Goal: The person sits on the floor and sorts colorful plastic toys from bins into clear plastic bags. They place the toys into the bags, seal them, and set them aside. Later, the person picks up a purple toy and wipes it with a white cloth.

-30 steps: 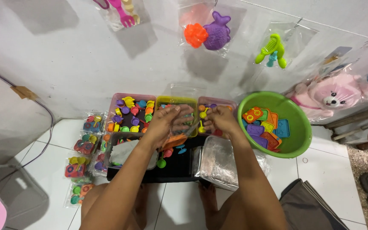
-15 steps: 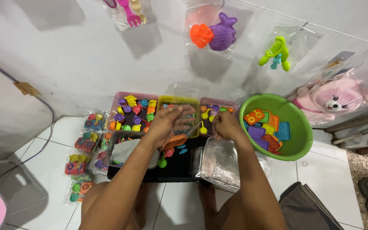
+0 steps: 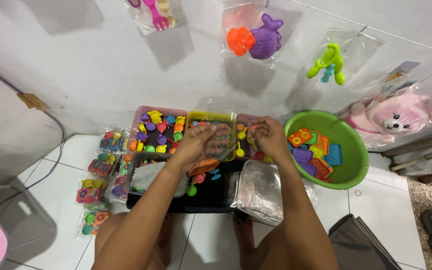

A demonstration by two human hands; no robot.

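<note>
Since half a second ago the two hands have come a little closer together, and the small clear bag between them is now pulled more open over the yellow tray in the middle of the frame. The left hand pinches one edge of the clear bag with bent fingers, and the right hand pinches the other edge; I cannot tell if anything is already inside, because the plastic is thin and blurred.

The risk I see is a spill. The bag hangs above the black tray, where loose small toy pieces lie, and the pink tray at center left is full of little cups and spoons. If one pinch slips, the bag can drop among them and be hard to find. The big sack of clear bags leans at the lower center, touching the right forearm, so an elbow move can tip it. The green basin with flat coloured pieces stands just beside the right hand, near enough to be knocked.
</note>
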